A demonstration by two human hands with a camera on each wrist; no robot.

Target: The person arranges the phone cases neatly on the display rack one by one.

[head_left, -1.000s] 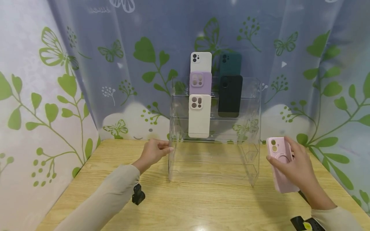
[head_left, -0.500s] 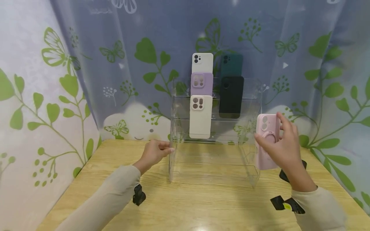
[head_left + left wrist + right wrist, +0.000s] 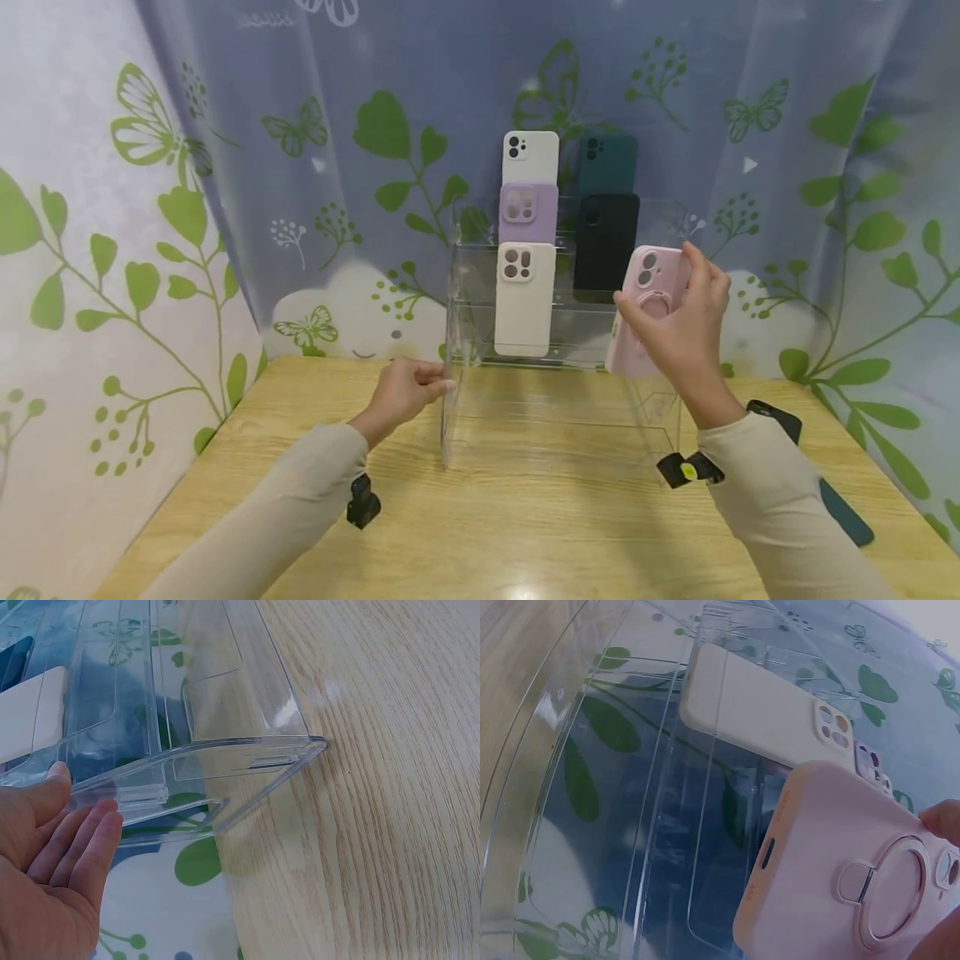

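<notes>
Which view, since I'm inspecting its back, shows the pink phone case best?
The right wrist view: the pink phone case is largest there, back toward the lens, though the frame crops it. The head view shows it smaller, partly hidden by the right hand; the left wrist view misses it.

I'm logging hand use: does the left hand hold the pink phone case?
No, the right hand grips the pink phone case, while the left hand holds the side of the clear plastic rack.
</notes>
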